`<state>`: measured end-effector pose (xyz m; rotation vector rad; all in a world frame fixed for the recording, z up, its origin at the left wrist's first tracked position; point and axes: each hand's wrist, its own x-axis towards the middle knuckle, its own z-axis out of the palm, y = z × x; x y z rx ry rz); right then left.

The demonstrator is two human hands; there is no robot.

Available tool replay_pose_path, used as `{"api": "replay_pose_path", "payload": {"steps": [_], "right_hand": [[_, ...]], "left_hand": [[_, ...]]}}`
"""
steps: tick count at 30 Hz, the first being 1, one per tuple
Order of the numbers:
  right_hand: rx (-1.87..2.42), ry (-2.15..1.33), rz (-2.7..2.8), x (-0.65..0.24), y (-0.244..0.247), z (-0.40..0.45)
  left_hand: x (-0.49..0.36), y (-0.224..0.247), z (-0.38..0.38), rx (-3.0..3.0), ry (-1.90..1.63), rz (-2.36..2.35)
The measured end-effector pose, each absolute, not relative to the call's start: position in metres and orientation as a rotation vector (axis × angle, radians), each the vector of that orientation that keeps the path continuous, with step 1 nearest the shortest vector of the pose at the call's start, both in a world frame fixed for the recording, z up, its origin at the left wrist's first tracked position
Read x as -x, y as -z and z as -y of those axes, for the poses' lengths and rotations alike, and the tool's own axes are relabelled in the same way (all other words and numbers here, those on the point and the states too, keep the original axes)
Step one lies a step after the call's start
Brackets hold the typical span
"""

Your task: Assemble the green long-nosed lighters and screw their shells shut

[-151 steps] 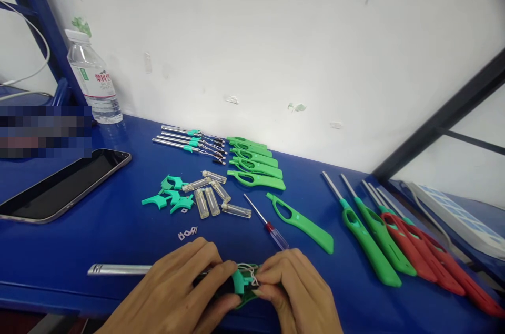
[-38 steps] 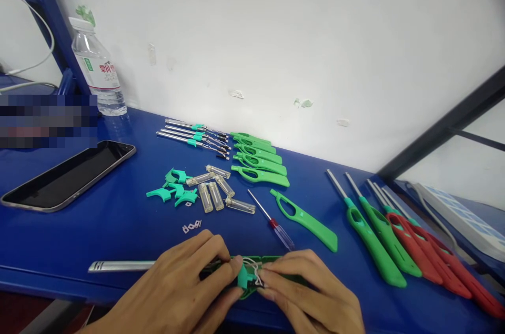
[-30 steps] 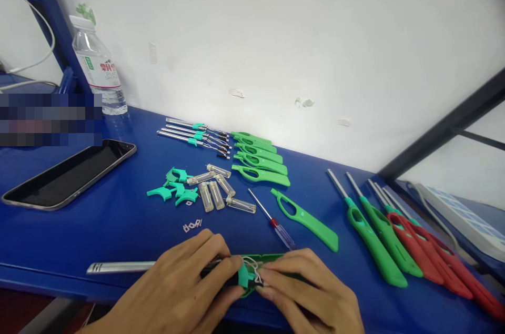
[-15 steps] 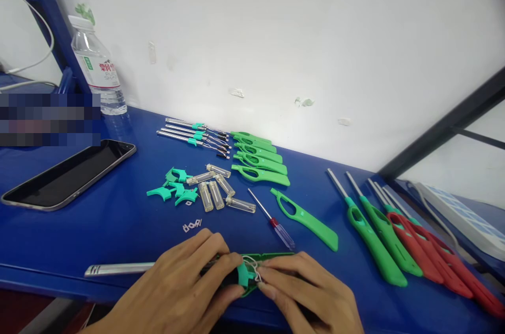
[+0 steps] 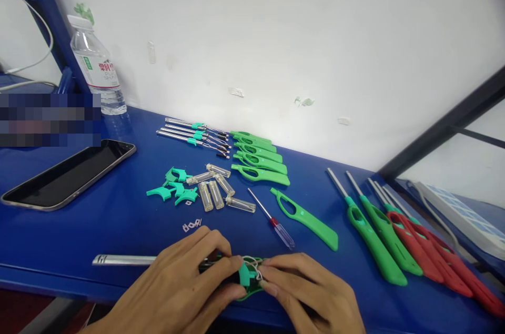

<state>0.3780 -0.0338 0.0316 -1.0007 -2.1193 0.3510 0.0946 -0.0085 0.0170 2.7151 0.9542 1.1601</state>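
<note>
At the near edge of the blue table, a green shell [image 5: 252, 294] lies between my hands, with a silver tube [image 5: 122, 260] reaching out to the left. My left hand [image 5: 181, 281] pinches the teal trigger [image 5: 245, 274] between thumb and forefinger, over the shell. From the right, my right hand [image 5: 311, 292] has its fingertips closed on the thin white wires [image 5: 257, 271] beside the trigger. Much of the shell is hidden under my fingers and palms.
Beyond my hands lie teal triggers [image 5: 160, 193], clear fuel cartridges [image 5: 216, 194], a screwdriver [image 5: 282, 232], a green shell half [image 5: 311, 223] and wired tubes [image 5: 181, 137]. Finished-looking lighters [image 5: 379, 250] are at right. A phone [image 5: 71, 173] and bottle [image 5: 97, 71] stand left.
The silver tube has shifted slightly right and up, and its tilt has changed a little. Both hands keep nearly the same places and grips.
</note>
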Motion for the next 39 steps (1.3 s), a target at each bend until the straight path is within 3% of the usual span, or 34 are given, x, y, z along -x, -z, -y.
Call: {"api": "replay_pose_path", "payload": {"steps": [27, 39], "right_hand": [[1.083, -0.312, 1.933, -0.359, -0.029, 0.041], [1.083, -0.353, 1.876, -0.358, -0.028, 0.042]], "left_hand": [[-0.094, -0.025, 0.002, -2.703, -1.152, -0.891], [-0.085, -0.006, 0.01, -2.857, -1.021, -0.976]]}}
